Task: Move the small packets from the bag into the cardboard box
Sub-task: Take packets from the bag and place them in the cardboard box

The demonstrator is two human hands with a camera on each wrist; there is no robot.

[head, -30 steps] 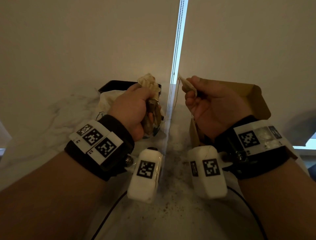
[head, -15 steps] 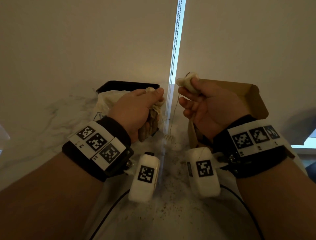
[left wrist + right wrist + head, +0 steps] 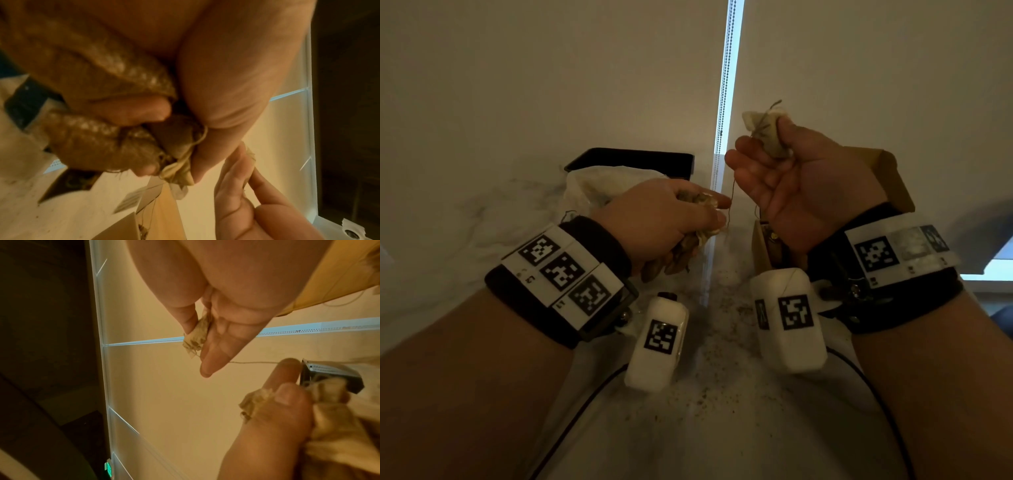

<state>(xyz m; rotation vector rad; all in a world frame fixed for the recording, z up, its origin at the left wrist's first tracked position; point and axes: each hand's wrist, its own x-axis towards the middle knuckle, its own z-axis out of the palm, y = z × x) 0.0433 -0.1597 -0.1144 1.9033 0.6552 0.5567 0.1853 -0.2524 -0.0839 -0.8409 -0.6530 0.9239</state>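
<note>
Your right hand (image 3: 801,192) pinches one packet (image 3: 768,132) above the cardboard box (image 3: 893,178). Your left hand (image 3: 657,226) clutches a bundle of packets (image 3: 688,246) by the bag (image 3: 592,185).

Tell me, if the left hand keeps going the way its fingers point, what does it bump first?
Probably the right hand. The left hand, gripping a bunch of small packets, points across at its outstretched fingers; only a thin string lies between. Depth is unclear.

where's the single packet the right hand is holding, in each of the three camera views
Head: packet upper centre-right, above the palm.
Left wrist: only its edge behind the right fingers, lower right.
Right wrist: centre, pinched by the thumb.
Shared landmark: the bright window strip.
</note>
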